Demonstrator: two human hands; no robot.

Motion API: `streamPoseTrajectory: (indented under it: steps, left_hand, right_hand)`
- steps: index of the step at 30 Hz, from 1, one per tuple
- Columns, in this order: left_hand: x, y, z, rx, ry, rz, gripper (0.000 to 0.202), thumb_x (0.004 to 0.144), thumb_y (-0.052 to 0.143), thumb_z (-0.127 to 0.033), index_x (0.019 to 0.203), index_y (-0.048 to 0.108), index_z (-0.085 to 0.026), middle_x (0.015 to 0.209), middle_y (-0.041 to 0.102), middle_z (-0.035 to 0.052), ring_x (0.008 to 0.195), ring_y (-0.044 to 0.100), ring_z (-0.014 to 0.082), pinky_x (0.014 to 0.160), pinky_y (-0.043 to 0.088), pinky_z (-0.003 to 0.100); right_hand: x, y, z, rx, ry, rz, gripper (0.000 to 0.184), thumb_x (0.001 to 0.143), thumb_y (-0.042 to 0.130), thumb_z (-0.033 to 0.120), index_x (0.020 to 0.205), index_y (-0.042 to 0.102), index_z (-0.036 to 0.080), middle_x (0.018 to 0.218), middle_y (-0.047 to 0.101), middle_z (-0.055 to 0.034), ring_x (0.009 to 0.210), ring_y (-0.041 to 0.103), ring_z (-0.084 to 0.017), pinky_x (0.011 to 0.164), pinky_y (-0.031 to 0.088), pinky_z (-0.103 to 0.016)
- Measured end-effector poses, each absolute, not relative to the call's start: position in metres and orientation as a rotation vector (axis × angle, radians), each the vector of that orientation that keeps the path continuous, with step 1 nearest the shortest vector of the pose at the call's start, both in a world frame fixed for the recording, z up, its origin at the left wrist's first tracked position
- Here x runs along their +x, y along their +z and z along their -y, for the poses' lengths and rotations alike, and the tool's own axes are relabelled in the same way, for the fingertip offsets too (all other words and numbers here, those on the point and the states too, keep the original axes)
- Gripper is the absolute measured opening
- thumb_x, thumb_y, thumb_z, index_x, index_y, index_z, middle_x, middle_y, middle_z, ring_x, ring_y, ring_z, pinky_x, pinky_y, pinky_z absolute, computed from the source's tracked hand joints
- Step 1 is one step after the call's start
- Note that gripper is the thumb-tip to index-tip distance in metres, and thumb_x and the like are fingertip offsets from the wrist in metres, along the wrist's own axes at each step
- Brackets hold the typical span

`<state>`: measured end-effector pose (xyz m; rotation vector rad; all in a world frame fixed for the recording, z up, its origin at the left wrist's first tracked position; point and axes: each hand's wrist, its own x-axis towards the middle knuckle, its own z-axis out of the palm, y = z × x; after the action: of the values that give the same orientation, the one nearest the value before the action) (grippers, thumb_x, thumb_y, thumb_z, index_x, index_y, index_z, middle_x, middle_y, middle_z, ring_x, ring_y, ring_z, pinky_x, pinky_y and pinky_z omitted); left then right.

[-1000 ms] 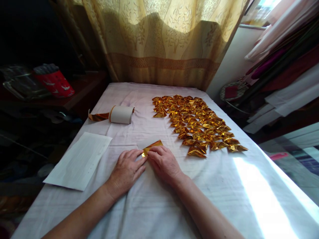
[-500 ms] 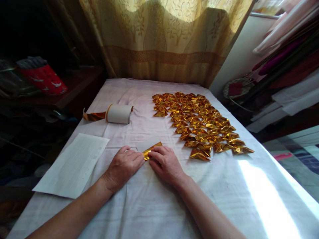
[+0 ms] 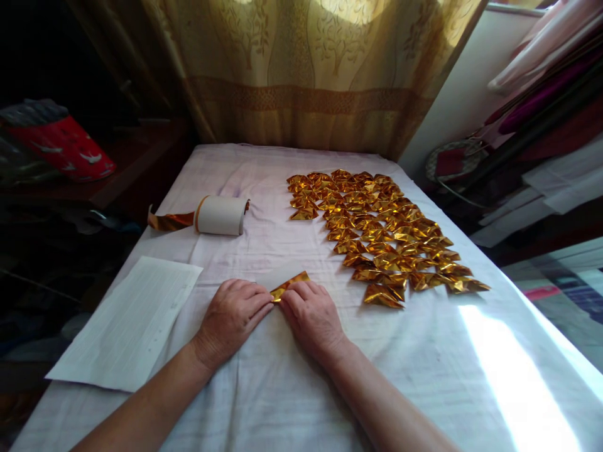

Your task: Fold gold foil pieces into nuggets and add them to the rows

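Between my hands lies a partly folded sheet of gold foil paper (image 3: pixel 291 284), its pale side showing beyond the shiny strip. My left hand (image 3: pixel 234 317) is closed on the left end, with thumb and fingers pressed together at the edge. On the other end, the fingers of my right hand (image 3: pixel 311 314) are curled over the gold fold and hide part of it. Right of my hands, several folded gold foil pieces (image 3: pixel 384 238) stand in rows. A white roll (image 3: pixel 220 215) with a coppery foil strip (image 3: pixel 173 221) at its left end lies on its side further back.
A white paper sheet (image 3: pixel 127 323) lies on the left of the cloth-covered table (image 3: pixel 282 402). A gold curtain (image 3: pixel 292 69) hangs behind. At left a red container (image 3: pixel 66 147) rests on a dark cabinet; clothes (image 3: pixel 560 119) hang on the right.
Both hands stay on the gold foil paper and have shifted only slightly, my right fingers further over its fold. The whole view has moved a little.
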<state>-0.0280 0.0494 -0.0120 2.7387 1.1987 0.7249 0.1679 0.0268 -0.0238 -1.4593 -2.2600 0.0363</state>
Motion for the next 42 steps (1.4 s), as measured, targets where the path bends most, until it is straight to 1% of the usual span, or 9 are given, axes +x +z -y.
streamPoseTrajectory:
  steps: [4, 11, 16, 21, 23, 26, 30, 36, 42]
  left_hand:
    - [-0.023, -0.013, -0.051, 2.711, 0.712, -1.263, 0.023, 0.099, 0.048, -0.032, 0.091, 0.067, -0.022, 0.085, 0.072, 0.0014, 0.081, 0.061, 0.0183, 0.078, 0.043, 0.034]
    - [-0.022, -0.018, -0.051, 2.579, 0.782, -1.382, 0.016, 0.097, 0.05, -0.029, 0.093, 0.062, -0.02, 0.083, 0.068, 0.0027, 0.081, 0.061, 0.0189, 0.077, 0.045, 0.033]
    - [-0.019, -0.018, -0.052, 2.477, 0.748, -1.406, 0.009, 0.093, 0.055, -0.027, 0.091, 0.062, -0.022, 0.084, 0.067, 0.0011, 0.083, 0.06, 0.0188, 0.079, 0.045, 0.033]
    - [-0.017, -0.017, -0.053, 2.456, 0.741, -1.438, 0.005, 0.092, 0.058, -0.025, 0.091, 0.062, -0.022, 0.082, 0.067, -0.0002, 0.082, 0.06, 0.0186, 0.077, 0.043, 0.033]
    - [-0.016, -0.017, -0.053, 2.447, 0.732, -1.447, 0.004, 0.091, 0.059, -0.025, 0.09, 0.062, -0.022, 0.081, 0.066, -0.0006, 0.081, 0.059, 0.0184, 0.077, 0.043, 0.032]
    - [-0.016, -0.018, -0.053, 2.426, 0.713, -1.45, 0.004, 0.09, 0.06, -0.026, 0.09, 0.062, -0.022, 0.081, 0.066, -0.0009, 0.081, 0.059, 0.0184, 0.078, 0.043, 0.032]
    - [-0.017, -0.019, -0.053, 2.411, 0.697, -1.45, 0.004, 0.089, 0.063, -0.026, 0.091, 0.062, -0.022, 0.081, 0.066, -0.0011, 0.082, 0.059, 0.0184, 0.078, 0.042, 0.033]
    - [-0.016, -0.018, -0.053, 2.43, 0.689, -1.459, 0.004, 0.088, 0.064, -0.025, 0.09, 0.061, -0.022, 0.081, 0.066, -0.0011, 0.082, 0.059, 0.0188, 0.079, 0.042, 0.033]
    - [-0.015, -0.019, -0.054, 2.447, 0.666, -1.467, 0.006, 0.091, 0.06, -0.028, 0.088, 0.059, -0.022, 0.082, 0.066, 0.0, 0.083, 0.059, 0.0194, 0.078, 0.042, 0.034]
  right_hand:
    - [0.168, -0.021, -0.028, -1.444, 0.204, 2.205, 0.01, 0.094, 0.06, 0.029, 0.093, 0.066, 0.021, 0.094, 0.068, -0.0048, 0.089, 0.058, -0.02, 0.078, 0.041, -0.032]
    - [0.159, -0.016, -0.032, -1.629, 0.264, 2.101, 0.014, 0.092, 0.059, 0.022, 0.08, 0.066, 0.021, 0.086, 0.066, -0.0044, 0.08, 0.059, -0.018, 0.071, 0.039, -0.029]
    - [0.158, -0.017, -0.032, -1.623, 0.34, 2.006, 0.01, 0.089, 0.061, 0.02, 0.081, 0.067, 0.021, 0.087, 0.066, -0.0041, 0.081, 0.06, -0.017, 0.073, 0.041, -0.029]
    - [0.159, -0.02, -0.031, -1.562, 0.409, 1.95, 0.012, 0.088, 0.06, 0.02, 0.078, 0.066, 0.021, 0.086, 0.066, -0.0042, 0.082, 0.06, -0.018, 0.075, 0.042, -0.029]
    - [0.159, -0.02, -0.031, -1.545, 0.429, 1.932, 0.01, 0.088, 0.06, 0.022, 0.081, 0.067, 0.021, 0.087, 0.066, -0.004, 0.083, 0.06, -0.018, 0.076, 0.042, -0.03]
    - [0.159, -0.02, -0.03, -1.544, 0.433, 1.926, 0.009, 0.089, 0.062, 0.025, 0.083, 0.069, 0.022, 0.087, 0.067, -0.0035, 0.083, 0.06, -0.018, 0.076, 0.041, -0.031]
    - [0.159, -0.021, -0.031, -1.546, 0.438, 1.941, 0.015, 0.088, 0.063, 0.023, 0.074, 0.068, 0.022, 0.083, 0.066, -0.0032, 0.082, 0.06, -0.018, 0.075, 0.041, -0.031]
    - [0.157, -0.022, -0.03, -1.59, 0.415, 1.925, 0.015, 0.087, 0.065, 0.023, 0.072, 0.064, 0.019, 0.087, 0.066, -0.0042, 0.082, 0.06, -0.019, 0.075, 0.041, -0.031]
    - [0.154, -0.02, -0.031, -1.657, 0.373, 1.953, 0.014, 0.087, 0.063, 0.022, 0.074, 0.063, 0.019, 0.087, 0.066, -0.0039, 0.082, 0.06, -0.018, 0.075, 0.04, -0.031]
